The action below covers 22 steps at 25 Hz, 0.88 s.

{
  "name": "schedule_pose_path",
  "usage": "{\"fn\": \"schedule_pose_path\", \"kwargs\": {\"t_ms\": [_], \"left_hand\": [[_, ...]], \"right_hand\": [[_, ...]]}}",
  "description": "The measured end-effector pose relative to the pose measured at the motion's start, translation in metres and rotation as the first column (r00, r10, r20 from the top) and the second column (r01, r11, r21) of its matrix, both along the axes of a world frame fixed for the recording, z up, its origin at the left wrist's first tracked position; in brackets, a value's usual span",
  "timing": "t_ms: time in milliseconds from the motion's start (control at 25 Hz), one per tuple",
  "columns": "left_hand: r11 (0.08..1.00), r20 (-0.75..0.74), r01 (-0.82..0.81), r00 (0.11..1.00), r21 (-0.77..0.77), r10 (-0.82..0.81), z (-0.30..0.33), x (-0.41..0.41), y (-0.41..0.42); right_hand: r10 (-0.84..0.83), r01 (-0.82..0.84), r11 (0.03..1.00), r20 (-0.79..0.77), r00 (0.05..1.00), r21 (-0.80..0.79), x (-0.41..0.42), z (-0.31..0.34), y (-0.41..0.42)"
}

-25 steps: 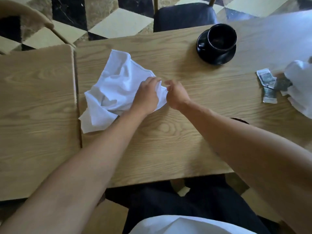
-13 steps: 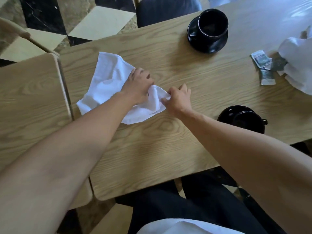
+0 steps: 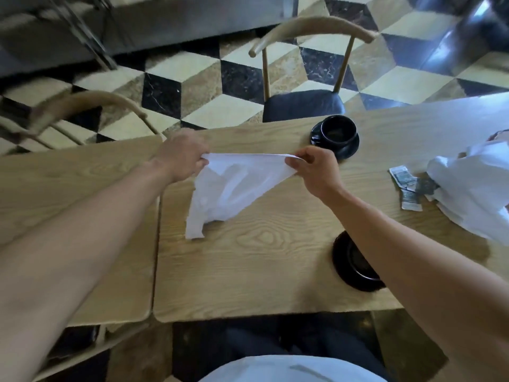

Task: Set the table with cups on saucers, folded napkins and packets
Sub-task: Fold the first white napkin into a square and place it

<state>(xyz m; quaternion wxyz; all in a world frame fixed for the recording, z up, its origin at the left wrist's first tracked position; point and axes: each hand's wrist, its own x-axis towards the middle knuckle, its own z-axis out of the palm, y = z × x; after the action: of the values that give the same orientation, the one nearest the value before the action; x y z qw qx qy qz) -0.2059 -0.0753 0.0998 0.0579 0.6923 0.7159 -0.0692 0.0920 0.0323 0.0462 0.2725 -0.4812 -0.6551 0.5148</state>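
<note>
A white cloth napkin [image 3: 231,188] is stretched between my hands above the wooden table [image 3: 261,271], its lower part draping onto the wood. My left hand [image 3: 183,158] pinches its left corner and my right hand [image 3: 314,169] pinches its right corner. A black cup on a black saucer [image 3: 337,135] stands at the far edge. A second black cup on its saucer [image 3: 352,264] sits near my right forearm, partly hidden by it. Several small packets [image 3: 407,186] lie to the right.
A heap of white cloth [image 3: 473,186] lies at the right edge beside the packets. A second wooden table [image 3: 68,188] abuts on the left. Two chairs [image 3: 303,103] stand across the table on a checkered floor.
Both hands have lifted the napkin off the table and pulled its top edge taut between them. The view has tilted up, showing more floor and chairs.
</note>
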Motion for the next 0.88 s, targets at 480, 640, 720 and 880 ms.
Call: {"fn": "schedule_pose_path", "kwargs": {"t_ms": [480, 640, 720, 880], "left_hand": [[0.769, 0.386, -0.484, 0.861, 0.418, 0.332, 0.087, -0.044, -0.092], [0.765, 0.397, -0.469, 0.866, 0.441, 0.303, 0.086, -0.058, -0.11], [0.723, 0.447, -0.518, 0.837, 0.458, 0.316, 0.084, -0.065, -0.119], [0.564, 0.699, -0.717, 0.644, 0.409, 0.311, 0.079, -0.08, -0.131]], "right_hand": [[-0.036, 0.078, 0.97, -0.183, 0.982, 0.229, -0.022, 0.129, 0.033], [-0.066, 0.122, 0.955, -0.207, 0.976, 0.272, -0.035, 0.159, 0.027], [-0.087, 0.15, 0.94, -0.209, 0.974, 0.305, -0.04, 0.166, 0.025], [-0.13, 0.191, 0.946, -0.232, 0.964, 0.263, -0.048, 0.171, 0.028]]}}
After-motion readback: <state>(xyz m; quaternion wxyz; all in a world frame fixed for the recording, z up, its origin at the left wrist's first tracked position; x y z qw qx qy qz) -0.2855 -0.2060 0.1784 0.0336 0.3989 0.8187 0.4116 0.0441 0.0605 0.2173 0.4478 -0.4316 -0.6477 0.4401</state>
